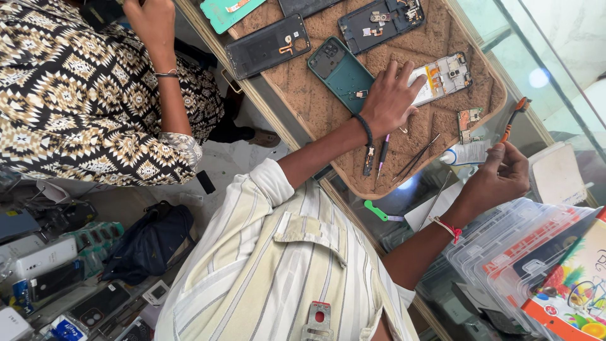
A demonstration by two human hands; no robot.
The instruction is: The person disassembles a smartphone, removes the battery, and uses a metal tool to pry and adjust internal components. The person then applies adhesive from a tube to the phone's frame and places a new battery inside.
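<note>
My left hand [390, 98] rests palm down on an opened phone [445, 77] with bare internals, which lies on a brown work mat [303, 104]. Beside that hand lies a teal phone back cover [339, 72]. My right hand [500, 173] hovers past the mat's edge over the glass counter, pinching an orange-handled screwdriver [514, 113]. A small circuit board [468, 120] lies between the two hands. Tweezers [416, 156] and a thin purple-tipped tool [383, 150] lie on the mat near my left wrist.
More phone shells sit on the mat: a dark back [268, 45], a dark frame [379, 22], a green cover [226, 12]. A green pry tool [377, 211] and clear plastic boxes [524, 249] are near me. Another person [82, 95] in patterned clothing stands beside the counter.
</note>
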